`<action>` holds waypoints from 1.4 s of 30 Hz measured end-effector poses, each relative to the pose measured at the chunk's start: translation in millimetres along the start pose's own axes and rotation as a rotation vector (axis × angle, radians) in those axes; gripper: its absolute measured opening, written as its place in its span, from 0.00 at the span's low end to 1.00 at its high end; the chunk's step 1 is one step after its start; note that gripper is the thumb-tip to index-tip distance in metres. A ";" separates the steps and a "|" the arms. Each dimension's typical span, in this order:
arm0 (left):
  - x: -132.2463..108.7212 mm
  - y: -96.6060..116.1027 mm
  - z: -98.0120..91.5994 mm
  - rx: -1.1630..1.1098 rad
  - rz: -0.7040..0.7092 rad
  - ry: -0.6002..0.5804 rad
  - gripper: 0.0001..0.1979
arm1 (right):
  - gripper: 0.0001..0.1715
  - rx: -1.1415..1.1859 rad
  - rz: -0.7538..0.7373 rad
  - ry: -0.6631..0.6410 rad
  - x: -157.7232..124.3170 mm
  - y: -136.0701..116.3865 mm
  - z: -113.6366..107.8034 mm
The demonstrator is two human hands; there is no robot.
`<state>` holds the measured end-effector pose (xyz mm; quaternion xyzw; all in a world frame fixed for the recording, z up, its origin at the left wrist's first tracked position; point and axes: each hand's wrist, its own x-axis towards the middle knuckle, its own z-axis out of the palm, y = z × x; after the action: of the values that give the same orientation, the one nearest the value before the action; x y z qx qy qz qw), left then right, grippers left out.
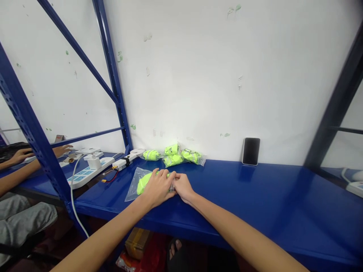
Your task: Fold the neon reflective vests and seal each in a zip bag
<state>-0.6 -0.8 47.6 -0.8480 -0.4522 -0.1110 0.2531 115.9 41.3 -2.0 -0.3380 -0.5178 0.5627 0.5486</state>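
Observation:
A clear plastic bag (132, 187) with a folded neon-yellow item (142, 184) inside lies near the front of the blue table (227, 196). My left hand (159, 187) rests over the bag, its fingers curled across the right part of it. At the bag's right end my right hand (183, 186) is closed, its fingertips pinching the bag's edge and meeting the left fingers. Behind them, against the wall, sit several bagged neon-yellow bundles (173, 160).
A dark-screened phone (251, 151) leans on the wall. To the left are a power strip (90, 173), a white cable (72, 189), a small wired device (120, 164) and blue rack posts (36, 124). Another person's hands (21, 155) are at far left. A cardboard box (138, 242) is below.

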 end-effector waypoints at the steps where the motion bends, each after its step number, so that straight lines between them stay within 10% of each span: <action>1: -1.1 -1.0 0.0 -0.003 -0.005 -0.006 0.26 | 0.06 0.039 0.038 -0.048 -1.7 -1.5 0.0; 7: -6.3 -4.7 -6.4 -0.014 0.006 -0.080 0.38 | 0.04 0.217 0.189 -0.337 -5.1 -10.8 -6.8; 13: -9.9 -9.0 -15.8 -0.296 -0.065 -0.155 0.47 | 0.25 0.292 0.357 -0.628 -2.4 -22.5 -19.6; 18: -10.7 -41.2 -36.2 -0.720 0.125 -0.275 0.26 | 0.27 0.090 0.283 -0.562 -2.6 -23.3 -16.8; 27: 1.9 -58.5 -24.6 -0.684 -0.083 0.213 0.09 | 0.17 -0.013 0.336 -0.583 0.7 -8.2 -11.6; 35: 13.7 -46.4 8.8 -0.399 -0.349 -0.363 0.26 | 0.13 -0.104 0.299 -0.484 1.1 -3.9 -8.8; 42: 6.6 -54.0 19.0 -0.445 -0.362 -0.426 0.25 | 0.15 -0.216 0.128 -0.271 -0.9 -1.4 -9.4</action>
<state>-42.1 38.9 52.1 -0.7927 -0.6024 -0.0705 -0.0617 125.4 42.3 -3.1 -0.3485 -0.6216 0.5781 0.3974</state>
